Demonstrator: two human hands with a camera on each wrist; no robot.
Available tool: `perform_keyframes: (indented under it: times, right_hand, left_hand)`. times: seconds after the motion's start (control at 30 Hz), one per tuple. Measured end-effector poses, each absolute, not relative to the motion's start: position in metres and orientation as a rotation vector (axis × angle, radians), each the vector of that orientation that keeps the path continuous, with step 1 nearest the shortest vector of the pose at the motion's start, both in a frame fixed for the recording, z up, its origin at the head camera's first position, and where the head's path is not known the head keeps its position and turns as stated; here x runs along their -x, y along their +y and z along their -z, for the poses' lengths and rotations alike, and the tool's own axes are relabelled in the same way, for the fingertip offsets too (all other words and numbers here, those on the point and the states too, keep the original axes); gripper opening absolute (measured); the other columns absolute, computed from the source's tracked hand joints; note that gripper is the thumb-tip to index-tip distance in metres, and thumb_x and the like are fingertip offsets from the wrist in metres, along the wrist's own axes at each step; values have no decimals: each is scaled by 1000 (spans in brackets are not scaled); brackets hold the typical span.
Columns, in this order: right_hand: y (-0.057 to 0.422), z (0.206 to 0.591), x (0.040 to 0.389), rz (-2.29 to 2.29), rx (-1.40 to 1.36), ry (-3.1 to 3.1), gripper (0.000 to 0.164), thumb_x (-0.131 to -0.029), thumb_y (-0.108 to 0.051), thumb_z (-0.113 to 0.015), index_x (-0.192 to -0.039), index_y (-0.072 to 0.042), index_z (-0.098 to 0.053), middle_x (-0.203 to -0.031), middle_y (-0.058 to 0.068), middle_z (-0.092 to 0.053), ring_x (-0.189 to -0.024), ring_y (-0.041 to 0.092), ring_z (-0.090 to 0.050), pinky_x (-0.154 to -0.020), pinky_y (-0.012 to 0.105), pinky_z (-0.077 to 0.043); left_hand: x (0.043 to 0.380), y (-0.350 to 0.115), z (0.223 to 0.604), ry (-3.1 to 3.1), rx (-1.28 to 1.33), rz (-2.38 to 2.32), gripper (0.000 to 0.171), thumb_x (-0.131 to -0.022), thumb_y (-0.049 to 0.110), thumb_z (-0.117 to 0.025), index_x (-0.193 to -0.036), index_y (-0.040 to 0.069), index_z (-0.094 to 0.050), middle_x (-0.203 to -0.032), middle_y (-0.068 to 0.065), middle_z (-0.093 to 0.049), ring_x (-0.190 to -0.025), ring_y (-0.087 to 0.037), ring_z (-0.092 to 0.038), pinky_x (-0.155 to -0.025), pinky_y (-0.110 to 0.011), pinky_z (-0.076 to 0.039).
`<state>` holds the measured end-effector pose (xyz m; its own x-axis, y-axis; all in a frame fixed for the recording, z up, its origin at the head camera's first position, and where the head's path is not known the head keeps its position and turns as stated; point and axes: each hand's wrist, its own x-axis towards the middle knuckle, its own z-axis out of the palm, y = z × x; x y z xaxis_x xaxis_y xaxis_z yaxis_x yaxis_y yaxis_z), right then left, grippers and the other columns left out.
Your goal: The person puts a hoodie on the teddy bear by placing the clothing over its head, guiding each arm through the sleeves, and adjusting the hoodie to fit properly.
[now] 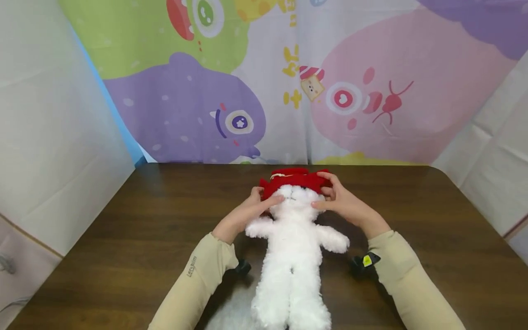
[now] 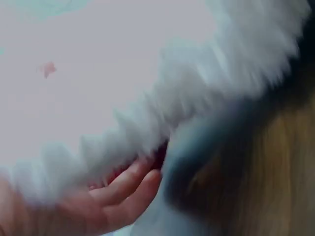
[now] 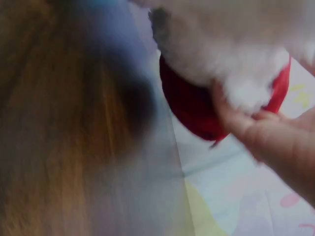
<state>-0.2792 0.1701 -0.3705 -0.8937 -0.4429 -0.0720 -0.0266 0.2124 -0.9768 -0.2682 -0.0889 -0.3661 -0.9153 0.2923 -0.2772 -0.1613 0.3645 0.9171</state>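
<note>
On my head feed I see a fluffy white plush toy (image 1: 293, 243) above the dark brown wooden table (image 1: 165, 206), and the left hand (image 1: 247, 210) and right hand (image 1: 348, 202) pinch its head and red fabric hat (image 1: 294, 184) from opposite sides. My left wrist feed, blurred, shows fingers bent at the toy's furry edge; my right wrist feed shows a thumb against the toy, the hat curving behind.
</note>
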Motion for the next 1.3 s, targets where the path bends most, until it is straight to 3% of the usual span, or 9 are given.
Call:
perform_keyframes:
  times: [0.1, 0.23, 0.37, 0.53, 0.77, 0.97, 1.13, 1.3]
  right_hand:
    - [172, 369, 280, 1852, 499, 2067, 59, -85, -10, -61, -124, -19, -18, -134, 21, -34, -110, 21, -51, -96, 36, -41]
    - [170, 372, 280, 1943, 584, 1990, 37, -85, 4, -57, -107, -12, -32, -109, 8, -52, -90, 10, -57, -80, 22, -48]
    - [168, 375, 280, 1941, 641, 2053, 38, -83, 5, -58, -113, -6, -38, -102, -1, -55, -89, 10, -57, -77, 22, -49]
    - [165, 378, 280, 1929, 620, 2184, 43, -82, 4, -59, -119, 2, -37, -101, -1, -54, -86, 11, -56, -73, 21, -49]
    - [154, 378, 275, 1898, 554, 2390, 38, -82, 1, -60, -115, 10, -44, -90, -2, -55, -74, 7, -54, -66, 22, -49]
    - [146, 381, 271, 1864, 526, 2533, 22, -83, -2, -58, -101, 8, -51, -82, -1, -53, -67, 9, -52, -66, 23, -48]
    - [148, 379, 271, 1841, 544, 2485, 22, -86, -6, -58, -103, 4, -49, -86, -1, -54, -71, 16, -57, -71, 24, -49]
    - [153, 380, 273, 1788, 575, 2435, 22, -86, -12, -60, -102, 2, -51, -88, 0, -54, -76, 13, -56, -72, 27, -49]
  left_hand:
    - [266, -87, 362, 2220, -96, -1529, 105, -78, 51, -62, -143, 8, 8, -149, -12, -14, -137, -26, -16, -108, -47, -22]
    - [264, -86, 362, 2246, -125, -1492, 112, -74, 46, -68, -142, 8, 13, -148, -12, -15, -135, -25, -19, -107, -45, -25]
    - [262, -81, 362, 2299, -151, -1493, 113, -69, 43, -74, -141, 8, 6, -144, -11, -20, -129, -24, -28, -103, -44, -30]
    - [259, -74, 364, 2416, -91, -1450, 114, -63, 49, -76, -142, 11, -2, -141, -12, -28, -126, -26, -34, -100, -45, -34]
    - [256, -66, 370, 2515, -120, -1502, 113, -60, 52, -77, -141, 13, -7, -134, -8, -38, -119, -25, -41, -96, -44, -38]
    - [256, -64, 375, 2559, 31, -1505, 114, -61, 55, -74, -142, 10, -8, -135, -11, -37, -119, -27, -41, -94, -44, -40]
    - [258, -63, 374, 2624, 124, -1560, 109, -61, 52, -75, -141, 11, -13, -129, -12, -43, -115, -28, -45, -91, -43, -42]
    - [258, -61, 376, 2652, 186, -1611, 102, -63, 50, -74, -138, 11, -18, -124, -12, -47, -109, -27, -49, -87, -41, -44]
